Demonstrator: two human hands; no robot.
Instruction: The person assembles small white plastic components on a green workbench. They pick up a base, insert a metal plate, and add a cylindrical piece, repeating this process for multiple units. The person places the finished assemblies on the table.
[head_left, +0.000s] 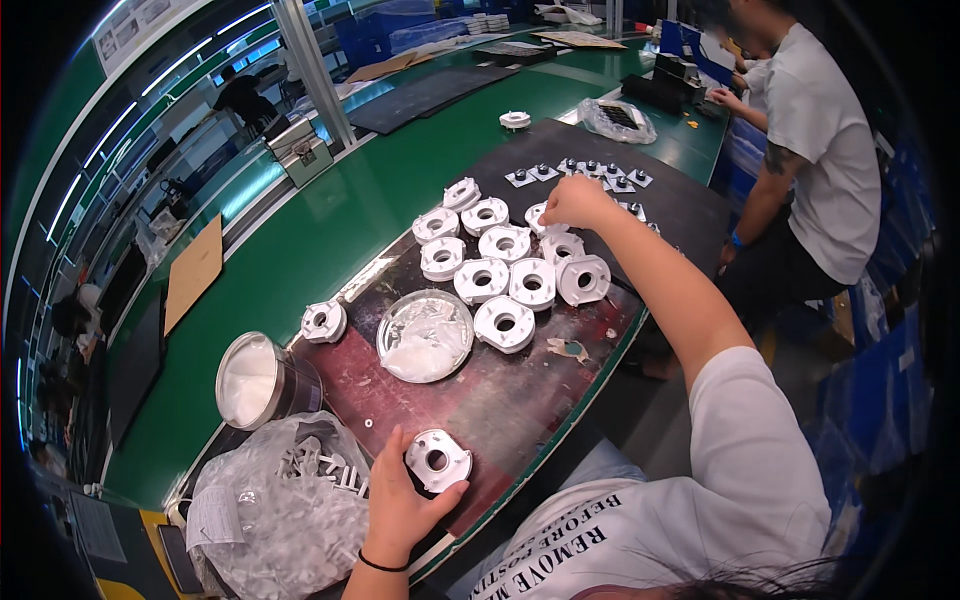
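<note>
My left hand curls its thumb and fingers around a round white plastic housing with a dark centre hole, near the front edge of the worn reddish board. Stretched far forward, my right hand has its fingers bent together at the back of a group of similar white housings. Whatever is in those fingertips is hidden. Close by lie several small white square plates with black round parts, on a black mat; my right hand covers some of them.
A shallow round clear dish lies on the reddish board. Left of it stand a tub with white contents and a plastic bag of small white parts. One housing sits apart. A co-worker stands at the right.
</note>
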